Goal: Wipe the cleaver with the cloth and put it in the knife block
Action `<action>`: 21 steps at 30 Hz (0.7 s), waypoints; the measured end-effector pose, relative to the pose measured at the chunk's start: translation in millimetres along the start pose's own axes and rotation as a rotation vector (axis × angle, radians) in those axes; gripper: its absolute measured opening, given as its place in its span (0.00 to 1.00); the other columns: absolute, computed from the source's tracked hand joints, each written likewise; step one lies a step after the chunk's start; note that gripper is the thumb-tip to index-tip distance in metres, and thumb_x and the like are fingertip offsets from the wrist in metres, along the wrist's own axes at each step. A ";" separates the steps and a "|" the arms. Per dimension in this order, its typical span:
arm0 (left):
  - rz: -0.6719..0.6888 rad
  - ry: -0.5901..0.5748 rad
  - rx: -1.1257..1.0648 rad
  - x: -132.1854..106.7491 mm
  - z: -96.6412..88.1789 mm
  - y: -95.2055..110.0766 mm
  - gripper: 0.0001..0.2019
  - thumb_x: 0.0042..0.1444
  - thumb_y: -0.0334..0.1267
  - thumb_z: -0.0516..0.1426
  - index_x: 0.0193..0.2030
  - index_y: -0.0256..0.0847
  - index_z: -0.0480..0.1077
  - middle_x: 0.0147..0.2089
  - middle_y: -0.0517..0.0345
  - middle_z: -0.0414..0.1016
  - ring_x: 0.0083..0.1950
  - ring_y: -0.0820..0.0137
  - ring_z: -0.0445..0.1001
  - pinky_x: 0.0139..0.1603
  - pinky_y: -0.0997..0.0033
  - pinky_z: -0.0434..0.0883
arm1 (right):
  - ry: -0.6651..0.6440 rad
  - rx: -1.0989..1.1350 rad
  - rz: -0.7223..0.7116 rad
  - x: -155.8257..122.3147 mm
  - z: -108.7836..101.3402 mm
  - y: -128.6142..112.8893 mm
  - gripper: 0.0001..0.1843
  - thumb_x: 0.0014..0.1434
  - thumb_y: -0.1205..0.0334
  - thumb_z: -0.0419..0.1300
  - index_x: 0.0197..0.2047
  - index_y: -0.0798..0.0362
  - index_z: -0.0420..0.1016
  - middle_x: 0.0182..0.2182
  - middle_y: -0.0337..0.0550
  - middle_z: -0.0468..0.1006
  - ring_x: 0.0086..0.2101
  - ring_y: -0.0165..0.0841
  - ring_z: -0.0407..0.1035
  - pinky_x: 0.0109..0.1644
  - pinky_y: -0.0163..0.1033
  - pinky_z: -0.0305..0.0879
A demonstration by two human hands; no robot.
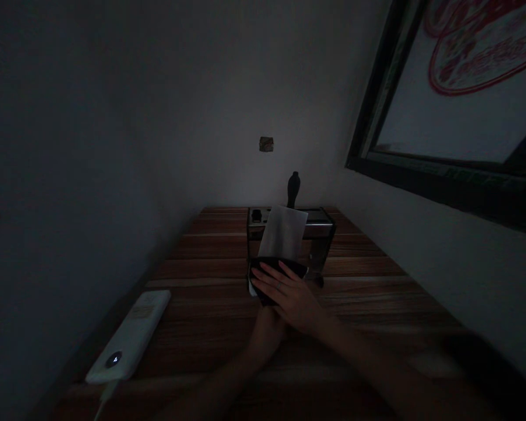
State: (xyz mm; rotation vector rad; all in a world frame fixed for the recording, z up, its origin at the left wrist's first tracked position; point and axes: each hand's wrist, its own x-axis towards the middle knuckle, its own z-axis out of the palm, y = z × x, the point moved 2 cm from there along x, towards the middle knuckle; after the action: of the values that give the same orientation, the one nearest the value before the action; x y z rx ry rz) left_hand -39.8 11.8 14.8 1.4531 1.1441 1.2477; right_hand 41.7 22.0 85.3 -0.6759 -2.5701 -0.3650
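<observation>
In the dim light both hands meet at a flat black piece (265, 264), of a kind I cannot make out. A pale, partly see-through sheet (284, 231) sticks up behind it. My right hand (289, 295) lies across the front of the black piece, fingers stretched out and a ring on one of them. Below, my left hand (267, 333) grips the piece from underneath; its fingers are mostly hidden. Just behind stands a small metal-topped machine (318, 217) with an upright dark lever handle (293, 187). The sheet covers part of it.
A white power bank (134, 336) with a lit round display and a cable lies at the left edge of the wood-grain table (193, 318). Walls close in at the left, back and right. A dark-framed window (460, 117) is at the upper right.
</observation>
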 end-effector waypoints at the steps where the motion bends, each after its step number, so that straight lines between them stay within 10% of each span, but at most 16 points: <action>1: -0.006 -0.011 0.031 -2.0 -4.6 -0.9 0.07 0.48 0.32 0.53 0.31 0.33 0.71 0.34 0.45 0.76 0.38 0.60 0.73 0.39 0.62 0.69 | 0.009 -0.007 0.005 2.1 -2.1 2.5 0.28 0.57 0.71 0.48 0.61 0.57 0.53 0.61 0.42 0.54 0.62 0.33 0.39 0.64 0.50 0.41; 21: -0.065 -0.039 0.098 -5.8 -6.3 6.3 0.08 0.53 0.40 0.52 0.36 0.38 0.64 0.22 0.66 0.63 0.22 0.75 0.63 0.26 0.77 0.63 | 0.264 -0.029 0.154 51.5 -54.5 66.2 0.28 0.57 0.74 0.48 0.61 0.50 0.53 0.61 0.40 0.55 0.62 0.31 0.40 0.64 0.54 0.38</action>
State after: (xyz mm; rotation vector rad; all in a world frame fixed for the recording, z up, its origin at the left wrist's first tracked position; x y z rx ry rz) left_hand -45.8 5.3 20.6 1.4944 1.2315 1.1274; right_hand 55.6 78.9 166.5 -0.7757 -2.2525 -0.4116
